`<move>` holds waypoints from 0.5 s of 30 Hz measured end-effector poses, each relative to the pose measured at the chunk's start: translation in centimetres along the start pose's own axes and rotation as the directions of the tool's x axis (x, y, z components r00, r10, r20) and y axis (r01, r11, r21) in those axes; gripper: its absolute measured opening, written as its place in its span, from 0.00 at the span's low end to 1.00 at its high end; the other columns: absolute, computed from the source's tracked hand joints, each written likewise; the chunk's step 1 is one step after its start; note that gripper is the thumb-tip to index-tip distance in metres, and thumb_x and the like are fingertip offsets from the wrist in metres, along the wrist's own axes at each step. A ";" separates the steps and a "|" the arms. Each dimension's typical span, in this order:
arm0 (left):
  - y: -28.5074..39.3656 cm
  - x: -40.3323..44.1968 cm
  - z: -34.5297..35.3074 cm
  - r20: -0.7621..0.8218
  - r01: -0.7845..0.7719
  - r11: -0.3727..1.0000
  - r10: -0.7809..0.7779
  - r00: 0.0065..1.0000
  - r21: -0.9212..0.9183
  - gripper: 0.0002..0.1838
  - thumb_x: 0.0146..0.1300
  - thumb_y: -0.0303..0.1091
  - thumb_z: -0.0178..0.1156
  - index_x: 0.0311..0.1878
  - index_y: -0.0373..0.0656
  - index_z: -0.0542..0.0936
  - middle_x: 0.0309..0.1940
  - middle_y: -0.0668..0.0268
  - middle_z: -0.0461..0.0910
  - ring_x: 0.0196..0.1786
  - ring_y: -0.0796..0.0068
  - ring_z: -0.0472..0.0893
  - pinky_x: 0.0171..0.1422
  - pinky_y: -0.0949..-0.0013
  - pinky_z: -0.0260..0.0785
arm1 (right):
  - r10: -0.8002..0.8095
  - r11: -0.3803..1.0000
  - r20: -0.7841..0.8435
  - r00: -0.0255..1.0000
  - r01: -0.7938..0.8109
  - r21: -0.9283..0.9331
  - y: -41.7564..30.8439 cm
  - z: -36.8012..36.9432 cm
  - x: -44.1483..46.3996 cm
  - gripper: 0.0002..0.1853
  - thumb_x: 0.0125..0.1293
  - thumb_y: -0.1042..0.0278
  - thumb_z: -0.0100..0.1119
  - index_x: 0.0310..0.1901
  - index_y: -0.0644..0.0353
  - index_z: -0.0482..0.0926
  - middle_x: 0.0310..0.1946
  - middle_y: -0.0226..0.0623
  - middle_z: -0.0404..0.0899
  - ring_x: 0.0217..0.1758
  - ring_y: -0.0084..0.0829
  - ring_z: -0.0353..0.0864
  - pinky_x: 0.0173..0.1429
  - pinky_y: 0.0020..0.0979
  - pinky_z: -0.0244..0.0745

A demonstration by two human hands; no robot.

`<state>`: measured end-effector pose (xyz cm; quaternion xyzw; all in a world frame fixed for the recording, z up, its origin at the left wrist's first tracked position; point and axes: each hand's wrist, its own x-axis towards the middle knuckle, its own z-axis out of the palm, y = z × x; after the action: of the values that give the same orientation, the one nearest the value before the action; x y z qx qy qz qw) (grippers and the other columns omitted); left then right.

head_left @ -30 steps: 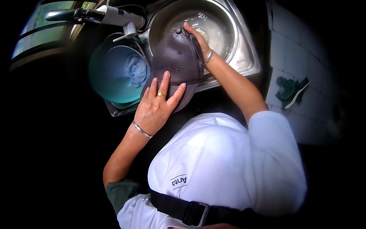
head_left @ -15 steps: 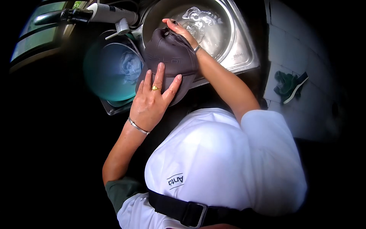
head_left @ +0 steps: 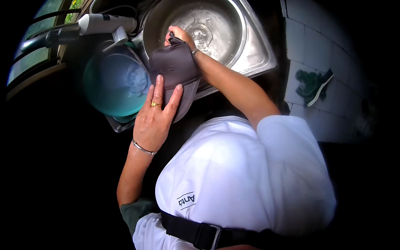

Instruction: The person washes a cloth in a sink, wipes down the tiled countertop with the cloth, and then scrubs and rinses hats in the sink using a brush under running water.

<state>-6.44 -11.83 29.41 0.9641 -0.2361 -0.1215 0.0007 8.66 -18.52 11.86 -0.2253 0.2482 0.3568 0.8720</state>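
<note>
A dark grey-brown baseball cap (head_left: 173, 64) with raised lettering hangs between my two hands, over the near-left rim of the steel sink. My left hand (head_left: 151, 121), wearing a gold ring, lies across the brim with its fingers spread on top; its thumb is hidden. At the cap's far end my right hand (head_left: 182, 36) is closed around the bunched back edge. Part of that hand is behind the cap. The fabric looks folded and creased there.
Shallow water lies in the round steel sink (head_left: 238, 50). Left of it sits a teal basin (head_left: 98, 93) with a pale cloth (head_left: 137, 79) inside. A white faucet (head_left: 104, 24) reaches over the basin. A dark green shoe (head_left: 321, 88) and green cloth (head_left: 306, 83) rest on tiles at right.
The view has shifted a little. The cap's back end is gathered more tightly in my right hand, and the crown looks narrower. The splashing water in the sink has calmed.
</note>
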 end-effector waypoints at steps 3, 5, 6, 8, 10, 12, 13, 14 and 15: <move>0.0 -0.6 -0.3 -0.007 0.112 0.986 -0.113 0.994 -0.126 0.34 0.49 0.15 0.49 0.63 0.47 0.65 0.62 0.45 0.61 0.57 0.50 0.71 0.55 0.62 0.69 | 0.105 0.984 0.125 0.987 -0.085 -0.155 -0.1 -0.8 0.4 0.17 0.62 0.54 0.49 0.22 0.57 0.70 0.17 0.29 0.70 0.19 0.23 0.68 0.25 0.26 0.66; -0.2 -1.6 -1.1 0.026 0.236 0.940 -0.237 0.971 -0.247 0.35 0.48 0.15 0.50 0.63 0.47 0.65 0.61 0.45 0.61 0.55 0.50 0.72 0.55 0.63 0.70 | 0.111 0.920 0.200 0.973 -0.025 -0.391 -0.5 -1.0 0.5 0.20 0.63 0.49 0.48 0.27 0.59 0.74 0.23 0.29 0.75 0.23 0.22 0.72 0.31 0.24 0.70; -0.6 -2.5 -1.9 -0.152 0.228 0.913 -0.292 0.944 -0.338 0.38 0.44 0.11 0.48 0.63 0.44 0.63 0.63 0.49 0.60 0.59 0.53 0.69 0.57 0.63 0.68 | 0.161 0.805 0.172 0.972 -0.028 -0.593 -2.5 -0.4 -0.1 0.26 0.62 0.41 0.45 0.37 0.60 0.78 0.30 0.32 0.79 0.31 0.23 0.76 0.41 0.23 0.71; -1.4 -4.5 -2.5 -0.167 0.314 0.807 -0.446 0.879 -0.500 0.34 0.49 0.10 0.44 0.64 0.39 0.61 0.63 0.51 0.61 0.64 0.55 0.65 0.65 0.64 0.59 | -0.050 0.346 0.061 0.997 0.075 -0.935 -3.8 -2.5 2.7 0.29 0.59 0.36 0.44 0.45 0.54 0.79 0.36 0.37 0.80 0.42 0.36 0.78 0.49 0.39 0.69; -1.8 -6.7 -2.4 -0.144 0.378 0.620 -0.626 0.766 -0.688 0.30 0.55 0.12 0.43 0.64 0.35 0.60 0.63 0.53 0.62 0.65 0.59 0.63 0.67 0.65 0.54 | -0.128 -0.369 0.293 0.947 0.229 -0.901 -4.5 -7.6 8.0 0.23 0.58 0.45 0.48 0.43 0.54 0.81 0.44 0.41 0.79 0.49 0.39 0.77 0.54 0.36 0.69; -2.0 -9.1 -2.3 -0.056 0.416 0.425 -0.751 0.658 -0.804 0.25 0.61 0.17 0.43 0.63 0.32 0.60 0.61 0.54 0.64 0.64 0.64 0.64 0.68 0.67 0.52 | -0.098 -0.638 0.165 0.981 0.065 -0.767 -4.4 -9.0 8.0 0.20 0.57 0.52 0.52 0.47 0.52 0.78 0.51 0.41 0.75 0.55 0.41 0.73 0.59 0.39 0.67; -1.9 -10.1 -2.1 -0.059 0.444 0.393 -0.798 0.599 -0.806 0.24 0.62 0.19 0.46 0.63 0.32 0.61 0.58 0.55 0.67 0.60 0.66 0.68 0.65 0.69 0.56 | -0.105 -0.660 0.138 0.985 0.035 -0.750 -4.3 -8.7 6.8 0.20 0.57 0.53 0.53 0.49 0.53 0.77 0.52 0.41 0.74 0.55 0.41 0.73 0.59 0.39 0.67; -1.9 -11.1 -2.1 -0.039 0.450 0.350 -0.822 0.569 -0.822 0.23 0.62 0.20 0.47 0.62 0.32 0.62 0.56 0.55 0.68 0.58 0.67 0.69 0.63 0.70 0.58 | -0.114 -0.682 0.112 0.987 0.004 -0.732 -4.1 -8.3 5.5 0.21 0.57 0.55 0.54 0.51 0.53 0.76 0.52 0.42 0.74 0.56 0.41 0.72 0.59 0.38 0.67; -1.7 -11.9 -2.2 -0.017 0.455 0.307 -0.843 0.538 -0.836 0.23 0.62 0.20 0.48 0.62 0.31 0.62 0.55 0.56 0.70 0.56 0.68 0.71 0.61 0.70 0.60 | -0.124 -0.702 0.085 0.989 -0.027 -0.712 -3.9 -7.9 4.7 0.22 0.56 0.56 0.54 0.52 0.53 0.74 0.53 0.42 0.73 0.56 0.41 0.72 0.59 0.38 0.68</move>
<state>-15.39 -5.05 34.19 0.8729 0.2722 0.0347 0.4034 12.27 -23.16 3.75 -0.9193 -0.2117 0.3009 0.1400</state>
